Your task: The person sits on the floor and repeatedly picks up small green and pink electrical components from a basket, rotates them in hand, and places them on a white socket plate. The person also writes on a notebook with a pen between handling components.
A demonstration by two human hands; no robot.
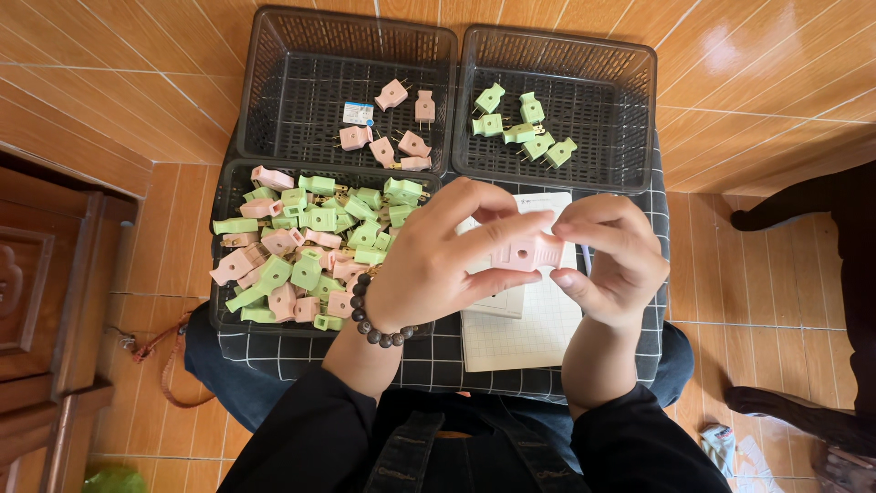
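Both hands meet above the lap: the left hand (429, 274) and right hand (611, 260) pinch a pink plug (527, 252) between their fingers, its long axis running left-right, over a white notepad (529, 333).

We sit over a floor (757, 265) of glossy orange-brown tiles laid in narrow planks, and daylight glints off it in pale streaks at the upper right. To the left we see a dark carved wooden cabinet (41, 310) standing on the tiles. At the right edge, the black curved legs of a chair (794, 205) reach in.
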